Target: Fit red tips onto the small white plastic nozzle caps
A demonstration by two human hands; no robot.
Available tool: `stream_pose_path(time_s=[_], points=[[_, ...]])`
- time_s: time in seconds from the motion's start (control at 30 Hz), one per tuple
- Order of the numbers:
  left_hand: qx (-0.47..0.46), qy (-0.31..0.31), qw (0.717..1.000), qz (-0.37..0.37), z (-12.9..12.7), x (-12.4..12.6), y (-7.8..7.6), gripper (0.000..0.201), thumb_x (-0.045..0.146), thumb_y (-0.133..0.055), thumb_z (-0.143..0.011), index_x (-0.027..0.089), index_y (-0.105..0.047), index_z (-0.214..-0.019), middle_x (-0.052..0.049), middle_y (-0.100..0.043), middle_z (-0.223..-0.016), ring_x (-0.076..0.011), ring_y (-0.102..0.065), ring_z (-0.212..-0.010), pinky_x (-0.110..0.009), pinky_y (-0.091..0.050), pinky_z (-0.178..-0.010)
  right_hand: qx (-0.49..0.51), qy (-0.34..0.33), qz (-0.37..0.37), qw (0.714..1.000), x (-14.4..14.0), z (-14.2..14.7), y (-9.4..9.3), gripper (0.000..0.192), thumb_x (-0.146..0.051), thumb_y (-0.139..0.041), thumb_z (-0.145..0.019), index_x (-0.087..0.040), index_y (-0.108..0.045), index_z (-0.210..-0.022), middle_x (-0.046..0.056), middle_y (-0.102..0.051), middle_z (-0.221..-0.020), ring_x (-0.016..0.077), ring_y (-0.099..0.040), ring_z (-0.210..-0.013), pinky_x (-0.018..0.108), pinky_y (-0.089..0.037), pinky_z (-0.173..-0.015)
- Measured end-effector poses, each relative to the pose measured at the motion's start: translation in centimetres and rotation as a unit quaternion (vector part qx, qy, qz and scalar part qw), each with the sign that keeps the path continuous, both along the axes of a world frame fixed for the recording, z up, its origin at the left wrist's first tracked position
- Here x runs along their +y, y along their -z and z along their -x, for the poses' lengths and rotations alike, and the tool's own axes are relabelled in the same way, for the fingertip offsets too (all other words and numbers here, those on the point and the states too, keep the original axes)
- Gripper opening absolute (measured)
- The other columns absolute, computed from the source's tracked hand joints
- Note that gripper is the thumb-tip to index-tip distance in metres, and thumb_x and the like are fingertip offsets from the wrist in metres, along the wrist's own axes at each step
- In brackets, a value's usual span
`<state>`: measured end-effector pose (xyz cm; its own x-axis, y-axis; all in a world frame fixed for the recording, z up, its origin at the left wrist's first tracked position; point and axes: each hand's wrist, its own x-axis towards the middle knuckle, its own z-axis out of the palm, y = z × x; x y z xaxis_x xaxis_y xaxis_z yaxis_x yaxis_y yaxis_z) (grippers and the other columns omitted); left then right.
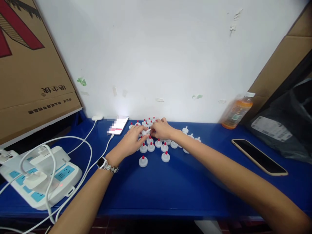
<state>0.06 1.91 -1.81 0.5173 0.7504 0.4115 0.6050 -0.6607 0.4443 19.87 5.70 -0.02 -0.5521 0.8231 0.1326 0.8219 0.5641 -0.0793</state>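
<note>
- White plastic caps with red tips [143, 161] stand in a loose cluster on the blue table [170, 185], far centre, close to the white wall [158, 58].
- Both hands meet over the far part of that cluster. The left hand [131, 141] is curled around one small white piece [147, 131], pinched at its fingertips.
- The right hand [162, 129] closes on the same piece from the other side, fingers bent. How firm the grip is I cannot tell, since the hands blur slightly.
- Risk, as I judge it: the caps stand tight together under both wrists, so a low sweep of either forearm could knock several over or scatter them towards the near edge.
- The held piece is tiny. A slip of the pinch would drop it among look-alike caps, where it is hard to pick out again.
- The white charging cable [97, 159] runs just left of the left wrist, which wears a watch [101, 162]. A snag could drag the lit phone [118, 125] it feeds.
- A second, dark phone [259, 157] lies on the right, well apart from the hands. The orange drink bottle [237, 113] leans against the wall beyond it and could roll if the table is jolted.
- Writing: the cardboard box [29, 74] on the left bears printed characters, upside down from this view and not legible to me.
- The power strip [41, 177], near left, shows a small mark too small to read. The bottle's label, the lit phone's blurred screen and a label on the dark bag [271, 128] are equally unreadable.
</note>
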Motion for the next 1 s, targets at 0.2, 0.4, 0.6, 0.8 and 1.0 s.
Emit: stream_pose_path(time_s=[0.2, 0.4, 0.6, 0.8, 1.0], points=[[0.0, -0.002, 1.0, -0.006, -0.7, -0.7, 0.0, 0.034, 0.044, -0.039, -0.102, 0.021, -0.056, -0.12, -0.008, -0.061, -0.118, -0.0258, -0.051, -0.113, -0.044, -0.043, -0.098, 0.444, -0.003, 0.139, 0.885, -2.6, -1.7, -0.2, 0.019, -0.034, -0.065, -0.084, -0.016, -0.068, -0.085, 0.005, -0.071, -0.08, 0.0158, -0.061, -0.072, 0.031, -0.046, -0.071], [0.002, 0.025, 0.999, -0.032, -2.2, -2.3, -0.6, 0.038, 0.039, -0.033, -0.104, 0.021, -0.047, -0.134, -0.01, -0.057, -0.125, -0.0257, -0.048, -0.117, -0.046, -0.041, -0.103, 0.64, 0.016, 0.165, 0.75, -5.1, -1.8, 1.1, 0.031, -0.047, -0.076, -0.074, -0.018, -0.07, -0.082, 0.002, -0.069, -0.074, 0.0136, -0.06, -0.069, 0.029, -0.046, -0.069], [0.006, 0.042, 0.998, -0.05, -2.5, -2.6, -0.6, 0.042, 0.039, -0.032, -0.105, 0.023, -0.04, -0.143, -0.01, -0.057, -0.126, -0.0249, -0.05, -0.115, -0.048, -0.042, -0.105, 0.653, 0.011, 0.169, 0.738, -5.6, -1.7, 1.0, 0.035, -0.05, -0.079, -0.071, -0.017, -0.068, -0.076, 0.001, -0.066, -0.07, 0.0127, -0.056, -0.066, 0.029, -0.045, -0.068], [0.023, 0.042, 0.994, -0.098, -2.8, -2.8, -0.5, 0.047, 0.037, -0.031, -0.105, 0.021, -0.031, -0.149, -0.011, -0.051, -0.138, -0.0259, -0.046, -0.126, -0.049, -0.036, -0.112, 0.679, 0.008, 0.169, 0.714, -5.9, -1.6, 1.3, 0.037, -0.052, -0.079, -0.07, -0.018, -0.064, -0.072, -0.001, -0.061, -0.065, 0.0105, -0.05, -0.061, 0.027, -0.042, -0.063], [0.005, 0.04, 0.994, -0.1, -3.1, -3.0, -0.6, 0.049, 0.037, -0.03, -0.105, 0.022, -0.027, -0.151, -0.014, -0.049, -0.139, -0.0278, -0.045, -0.127, -0.05, -0.04, -0.108, 0.674, 0.01, 0.149, 0.724, -6.7, -0.9, 1.2, 0.037, -0.052, -0.077, -0.071, -0.018, -0.062, -0.074, -0.001, -0.059, -0.066, 0.0113, -0.05, -0.06, 0.027, -0.041, -0.06]])
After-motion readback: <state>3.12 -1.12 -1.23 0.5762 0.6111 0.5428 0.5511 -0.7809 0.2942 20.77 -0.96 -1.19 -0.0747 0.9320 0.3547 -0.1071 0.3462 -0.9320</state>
